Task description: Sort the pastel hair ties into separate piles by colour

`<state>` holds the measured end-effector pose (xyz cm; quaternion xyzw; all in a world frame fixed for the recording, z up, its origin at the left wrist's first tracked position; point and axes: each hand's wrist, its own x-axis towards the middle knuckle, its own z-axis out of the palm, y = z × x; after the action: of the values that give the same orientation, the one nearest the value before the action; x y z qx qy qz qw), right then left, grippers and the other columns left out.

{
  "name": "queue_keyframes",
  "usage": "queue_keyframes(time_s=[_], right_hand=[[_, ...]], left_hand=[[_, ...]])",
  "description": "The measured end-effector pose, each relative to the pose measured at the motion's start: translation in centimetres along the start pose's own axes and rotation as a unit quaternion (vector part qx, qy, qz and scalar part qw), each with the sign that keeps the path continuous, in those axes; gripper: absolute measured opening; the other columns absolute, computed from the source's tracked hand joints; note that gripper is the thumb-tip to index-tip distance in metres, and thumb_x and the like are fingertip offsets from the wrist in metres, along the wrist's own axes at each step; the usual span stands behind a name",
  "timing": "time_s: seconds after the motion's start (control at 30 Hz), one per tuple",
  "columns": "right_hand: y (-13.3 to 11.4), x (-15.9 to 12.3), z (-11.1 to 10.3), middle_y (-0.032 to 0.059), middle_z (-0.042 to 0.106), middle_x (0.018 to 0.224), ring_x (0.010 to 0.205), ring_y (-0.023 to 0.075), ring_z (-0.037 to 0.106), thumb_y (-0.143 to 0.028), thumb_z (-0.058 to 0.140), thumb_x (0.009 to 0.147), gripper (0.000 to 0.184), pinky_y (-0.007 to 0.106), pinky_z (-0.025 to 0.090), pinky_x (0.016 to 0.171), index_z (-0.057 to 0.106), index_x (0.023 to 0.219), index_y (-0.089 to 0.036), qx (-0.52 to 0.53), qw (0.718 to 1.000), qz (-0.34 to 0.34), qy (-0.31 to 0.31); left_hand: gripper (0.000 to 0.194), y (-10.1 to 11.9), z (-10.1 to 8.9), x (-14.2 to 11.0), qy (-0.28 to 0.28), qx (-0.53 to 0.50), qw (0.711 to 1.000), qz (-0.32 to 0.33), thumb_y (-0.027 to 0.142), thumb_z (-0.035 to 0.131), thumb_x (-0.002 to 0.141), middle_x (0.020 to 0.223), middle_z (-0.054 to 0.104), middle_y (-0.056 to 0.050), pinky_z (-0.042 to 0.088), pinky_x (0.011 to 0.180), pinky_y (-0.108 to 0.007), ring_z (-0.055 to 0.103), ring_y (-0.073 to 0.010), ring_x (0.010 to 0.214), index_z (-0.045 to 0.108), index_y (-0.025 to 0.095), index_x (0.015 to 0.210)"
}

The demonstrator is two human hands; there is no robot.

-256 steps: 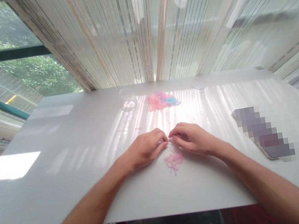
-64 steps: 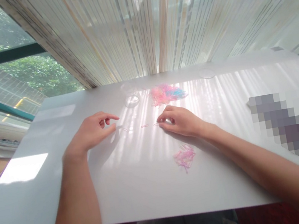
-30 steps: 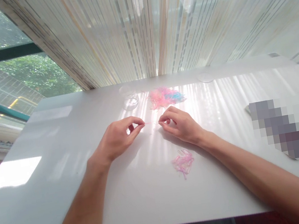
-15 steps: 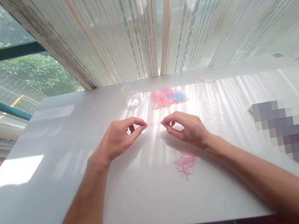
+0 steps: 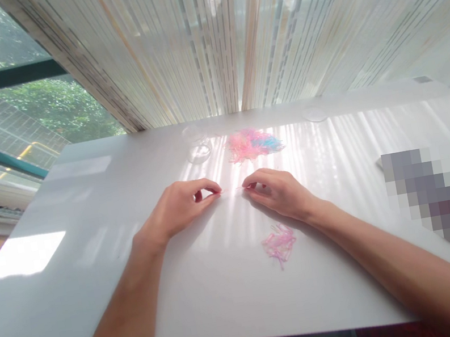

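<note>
In my head view, the fingers of my left hand [image 5: 185, 205] are pinched narrow on a left strand [image 5: 225, 191], those of my right hand [image 5: 285, 192] on a right strand [image 5: 239, 188], both just over the bench [image 5: 214, 308], between the loose bright pile [image 5: 253, 144] and the small pink pile [image 5: 280, 244]. Either could slip or spring away, I judge, if pinched too near its tip or pulled unevenly. Long axes run left-right, free ends facing each other (glare hides whether they join).
</note>
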<state>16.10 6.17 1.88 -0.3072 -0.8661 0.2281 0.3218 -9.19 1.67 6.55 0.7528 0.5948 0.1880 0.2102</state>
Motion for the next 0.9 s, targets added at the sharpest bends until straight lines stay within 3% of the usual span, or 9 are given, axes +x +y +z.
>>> queue_keyframes(time_s=[0.37, 0.77, 0.9], right_hand=[[0.2, 0.1, 0.2, 0.006, 0.067, 0.093, 0.089, 0.0211, 0.061, -0.017, 0.065, 0.09, 0.011, 0.034, 0.052, 0.077, 0.072, 0.097, -0.023, -0.012, 1.0, 0.011, -0.001], [0.1, 0.2, 0.1, 0.0054, 0.064, 0.09, 0.086, 0.0199, 0.06, -0.016, 0.067, 0.089, 0.008, 0.033, 0.051, 0.076, 0.073, 0.087, -0.021, -0.021, 0.999, 0.028, -0.004], [0.1, 0.1, 0.1, 0.0055, 0.064, 0.091, 0.086, 0.0196, 0.06, -0.015, 0.067, 0.089, 0.008, 0.032, 0.051, 0.076, 0.072, 0.087, -0.021, -0.019, 0.999, 0.03, -0.004]], left_hand=[[0.023, -0.1, 0.1, 0.2, -0.005, 0.032, 0.999, 0.002, 0.045, 0.064, 0.089, 0.076, 0.071, 0.004, 0.044, 0.064, -0.024, 0.059, -0.0132, 0.064, 0.077, 0.029, 0.097], [0.023, 0.1, 0.2, 0.4, -0.013, 0.019, 1.0, -0.003, 0.045, 0.064, 0.089, 0.084, 0.075, 0.002, 0.043, 0.064, -0.025, 0.056, -0.0132, 0.063, 0.077, 0.027, 0.094], [0.026, -1.0, -0.9, 0.2, -0.005, 0.023, 0.999, -0.033, 0.047, 0.064, 0.088, 0.079, 0.071, 0.002, 0.043, 0.064, -0.024, 0.056, -0.0142, 0.065, 0.077, 0.027, 0.098]])
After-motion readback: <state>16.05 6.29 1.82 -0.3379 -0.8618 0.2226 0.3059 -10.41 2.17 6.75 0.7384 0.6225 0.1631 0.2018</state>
